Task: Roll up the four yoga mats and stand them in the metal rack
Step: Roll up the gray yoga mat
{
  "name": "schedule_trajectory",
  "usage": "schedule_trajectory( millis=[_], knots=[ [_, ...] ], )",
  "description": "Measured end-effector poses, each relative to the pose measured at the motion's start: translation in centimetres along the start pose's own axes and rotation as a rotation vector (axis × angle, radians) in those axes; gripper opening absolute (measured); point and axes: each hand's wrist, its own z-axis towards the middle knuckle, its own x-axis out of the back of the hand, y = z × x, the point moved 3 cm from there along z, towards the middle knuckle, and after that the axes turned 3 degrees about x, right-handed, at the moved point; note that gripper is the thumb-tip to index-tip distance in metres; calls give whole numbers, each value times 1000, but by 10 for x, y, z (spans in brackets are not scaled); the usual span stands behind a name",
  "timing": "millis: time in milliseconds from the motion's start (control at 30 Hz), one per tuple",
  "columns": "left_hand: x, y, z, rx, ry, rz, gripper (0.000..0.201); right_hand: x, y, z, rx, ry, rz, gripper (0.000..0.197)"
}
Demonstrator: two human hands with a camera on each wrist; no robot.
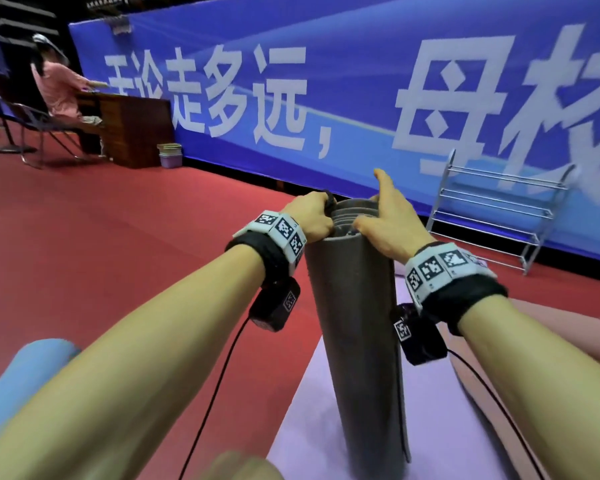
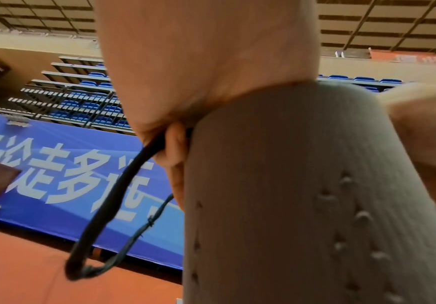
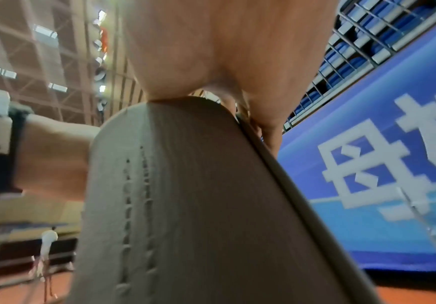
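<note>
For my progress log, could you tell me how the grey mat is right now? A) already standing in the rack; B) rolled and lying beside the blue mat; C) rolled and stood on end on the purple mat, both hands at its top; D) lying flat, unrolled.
C: the grey mat stands rolled on the purple mat, left hand and right hand at its top; the rack stands apart.

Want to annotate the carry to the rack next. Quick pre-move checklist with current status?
1. Grey rolled yoga mat upright on the lilac flat mat: ok.
2. Left hand grips roll top and black strap loop: ok.
3. Right hand holds the top rim: ok.
4. Strap fastened round roll: not ok.
5. Silver metal rack free of mats: ok.
6. Roll's outer edge tight: cannot tell.
</note>
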Motion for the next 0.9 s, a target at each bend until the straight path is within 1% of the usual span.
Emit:
schedule_trajectory(
  millis=[67,133,233,300,367,433,500,567,633,667,767,833,900],
  knots=[
    [-2,5,-1,-13,9,29,46,6,-5,4,6,-62,-134,89],
    [-4,13,-1,-59,48,52,46,15,-6,9,29,-103,-271,89],
    [-5,20,-5,-139,76,102,36,21,-5,18,94,-141,-485,74],
    [-3,21,-7,-149,83,138,26,20,-6,22,150,-135,-544,60],
    [-2,21,-8,-140,98,134,24,19,-5,24,165,-103,-510,44],
    [-3,20,-9,-119,134,88,28,20,-2,26,154,-29,-432,26],
    [-4,20,-8,-91,174,36,29,21,0,26,158,48,-402,16],
    [-9,18,-5,-53,226,-44,28,21,3,25,156,115,-413,13],
    [-13,13,-1,-4,319,-226,27,22,9,23,105,218,-371,8],
    [-16,10,0,20,368,-303,27,23,13,22,84,275,-318,8],
    [-18,8,-2,97,458,-366,17,22,37,20,55,429,-119,11],
    [-18,6,-1,117,521,-354,13,13,56,12,38,453,-36,9],
    [-20,2,4,151,550,-346,27,-2,71,-1,48,429,24,6]
  ],
)
